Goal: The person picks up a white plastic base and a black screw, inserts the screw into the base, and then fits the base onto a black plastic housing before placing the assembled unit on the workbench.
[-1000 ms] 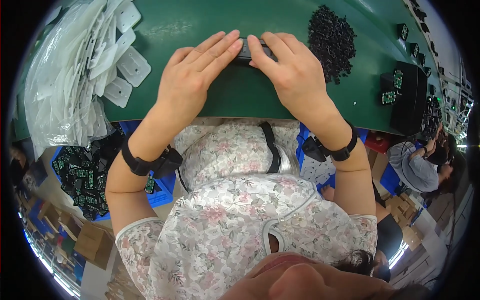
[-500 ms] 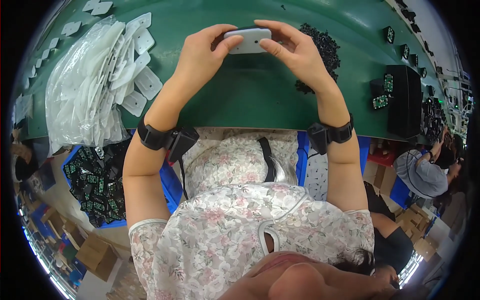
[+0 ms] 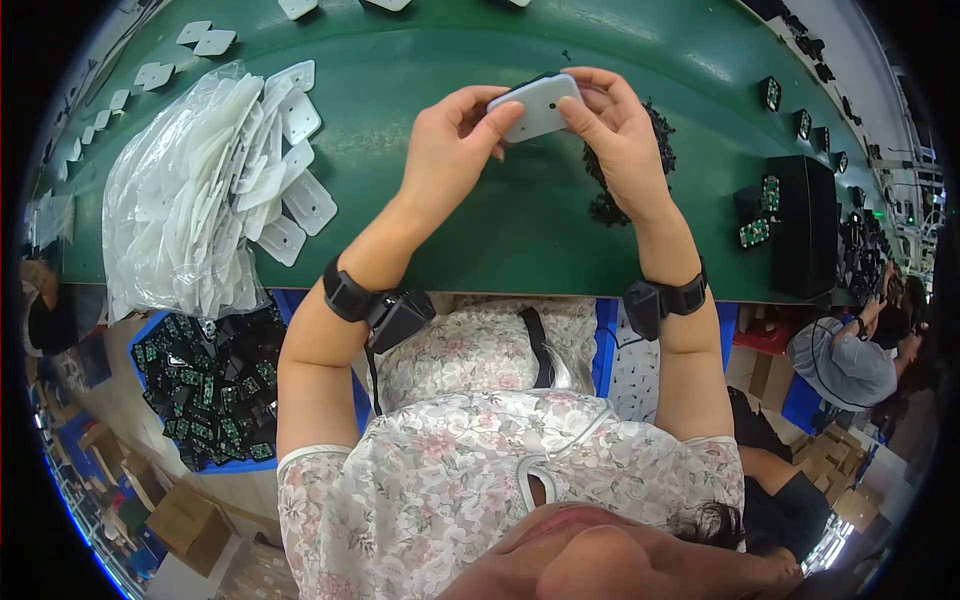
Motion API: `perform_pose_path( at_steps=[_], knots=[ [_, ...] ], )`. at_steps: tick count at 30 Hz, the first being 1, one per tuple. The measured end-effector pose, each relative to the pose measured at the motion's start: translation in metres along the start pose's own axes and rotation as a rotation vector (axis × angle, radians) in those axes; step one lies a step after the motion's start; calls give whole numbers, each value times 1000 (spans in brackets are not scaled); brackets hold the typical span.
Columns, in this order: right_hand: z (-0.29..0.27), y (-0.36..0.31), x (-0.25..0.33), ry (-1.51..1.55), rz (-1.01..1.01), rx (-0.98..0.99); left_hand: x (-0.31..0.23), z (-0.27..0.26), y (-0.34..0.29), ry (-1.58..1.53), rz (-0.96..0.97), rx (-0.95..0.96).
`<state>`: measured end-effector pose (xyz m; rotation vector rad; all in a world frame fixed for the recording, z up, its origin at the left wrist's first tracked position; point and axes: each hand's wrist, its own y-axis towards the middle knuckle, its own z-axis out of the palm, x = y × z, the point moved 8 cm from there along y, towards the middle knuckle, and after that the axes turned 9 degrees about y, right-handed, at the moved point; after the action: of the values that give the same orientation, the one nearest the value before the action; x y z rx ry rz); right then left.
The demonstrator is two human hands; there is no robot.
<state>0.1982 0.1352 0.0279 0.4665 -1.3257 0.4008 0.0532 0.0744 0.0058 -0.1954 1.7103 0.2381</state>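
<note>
Above the green table, both hands hold a small, rounded-rectangular white plastic cover with a dark part behind its far edge. The cover is tilted, its right end higher, and two small dark holes show in its face. My left hand pinches the left end, thumb on the white face. At the other end my right hand grips with its thumb on the front and its fingers behind. Beside and partly behind my right hand lies a pile of tiny black parts.
A clear plastic bag of white covers lies on the left of the green table, loose covers beside it. A black box and circuit boards stand right. Below left, a blue bin holds boards. A co-worker sits at right.
Both hands have brought the cover a little nearer and to the right. The cover has tilted, its right end rising. My view has shifted, showing more white covers at the far edge.
</note>
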Motion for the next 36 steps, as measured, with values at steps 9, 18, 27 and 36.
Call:
perform_pose_path(
  at_steps=[9,18,27,36],
  knots=[
    [-15,55,24,-163,-215,-22,22,-2,-5,-142,7,16],
    [-137,168,4,-826,173,158,-36,-90,-29,829,415,-206],
    [-168,189,-11,-803,166,99,-2,-177,60,1464,418,-82],
    [-164,161,40,-1153,-322,-321,22,-170,94,1515,215,209]
  ],
)
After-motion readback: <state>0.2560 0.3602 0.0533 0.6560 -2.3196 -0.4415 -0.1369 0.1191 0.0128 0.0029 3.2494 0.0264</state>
